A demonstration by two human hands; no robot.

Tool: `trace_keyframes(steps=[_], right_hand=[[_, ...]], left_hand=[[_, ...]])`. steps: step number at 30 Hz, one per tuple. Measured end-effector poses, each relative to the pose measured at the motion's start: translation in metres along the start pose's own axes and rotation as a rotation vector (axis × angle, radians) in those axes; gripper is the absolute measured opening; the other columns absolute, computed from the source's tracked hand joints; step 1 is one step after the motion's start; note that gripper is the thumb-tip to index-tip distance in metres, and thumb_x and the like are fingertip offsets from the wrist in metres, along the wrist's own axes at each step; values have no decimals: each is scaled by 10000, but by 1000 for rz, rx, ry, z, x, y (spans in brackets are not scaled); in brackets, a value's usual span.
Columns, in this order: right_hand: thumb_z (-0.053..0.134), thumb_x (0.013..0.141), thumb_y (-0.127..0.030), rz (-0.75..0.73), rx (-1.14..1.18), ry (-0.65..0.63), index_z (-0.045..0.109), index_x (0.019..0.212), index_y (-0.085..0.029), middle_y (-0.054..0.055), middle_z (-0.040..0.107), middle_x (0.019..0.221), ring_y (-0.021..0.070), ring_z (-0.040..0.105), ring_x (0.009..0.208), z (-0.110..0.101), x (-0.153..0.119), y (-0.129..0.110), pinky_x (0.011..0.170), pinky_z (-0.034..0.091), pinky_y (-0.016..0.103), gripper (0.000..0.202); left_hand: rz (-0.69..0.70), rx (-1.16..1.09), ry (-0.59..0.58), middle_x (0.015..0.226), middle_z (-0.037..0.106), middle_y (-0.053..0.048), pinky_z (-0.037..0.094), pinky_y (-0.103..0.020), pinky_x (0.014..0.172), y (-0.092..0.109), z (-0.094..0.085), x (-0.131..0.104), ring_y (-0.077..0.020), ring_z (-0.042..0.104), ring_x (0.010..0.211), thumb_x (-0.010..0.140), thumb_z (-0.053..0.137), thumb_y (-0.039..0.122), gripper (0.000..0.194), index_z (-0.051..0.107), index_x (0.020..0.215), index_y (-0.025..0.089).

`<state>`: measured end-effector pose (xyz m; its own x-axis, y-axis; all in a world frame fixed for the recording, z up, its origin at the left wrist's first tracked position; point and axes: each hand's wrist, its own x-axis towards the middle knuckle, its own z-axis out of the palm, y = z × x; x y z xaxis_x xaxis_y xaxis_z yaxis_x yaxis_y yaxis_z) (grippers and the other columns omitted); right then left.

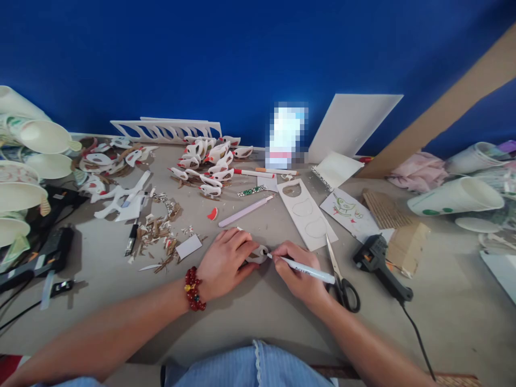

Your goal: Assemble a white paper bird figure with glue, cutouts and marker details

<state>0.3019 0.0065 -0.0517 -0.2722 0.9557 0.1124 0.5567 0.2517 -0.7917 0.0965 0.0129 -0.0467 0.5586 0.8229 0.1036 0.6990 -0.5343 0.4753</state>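
My left hand (226, 262) presses a small white bird cutout (261, 252) down on the table, thumb and fingers closed about it. A dark eye spot shows on the cutout's head. In my right hand (299, 274) is a white acrylic marker (310, 271), its tip touching or very close to that spot. Just right of this hand lies a pair of scissors (342, 290) with black handles. Beyond the hands rest a lilac pen (245, 212), a small red-and-white piece (212, 214) and a white card strip (302, 207) with pencilled bird outlines and one cut-out hole.
Several finished birds (213, 161) cluster at the back. Brown and white scraps (157, 231) lie left. A glue gun (381, 263) trails its cord at right; another glue gun (48, 258) is at left. Paper cups (455, 196) stand at both sides. A blurred lit screen (286, 134) leans on the blue wall.
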Motion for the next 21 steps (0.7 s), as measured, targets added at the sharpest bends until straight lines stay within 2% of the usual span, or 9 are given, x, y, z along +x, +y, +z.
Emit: trace_keyframes(steps=[21], right_hand=[[482,817,-182,13,-34,10,594,708,-209,-18,575,585,133,506,534,-1,0,-2,541,370,242,159]], left_hand=[[2,-2,1,1035,588,-59,435,-401,844,0,0,1,-244,514,972,898,574,329,225,597,1075,193]])
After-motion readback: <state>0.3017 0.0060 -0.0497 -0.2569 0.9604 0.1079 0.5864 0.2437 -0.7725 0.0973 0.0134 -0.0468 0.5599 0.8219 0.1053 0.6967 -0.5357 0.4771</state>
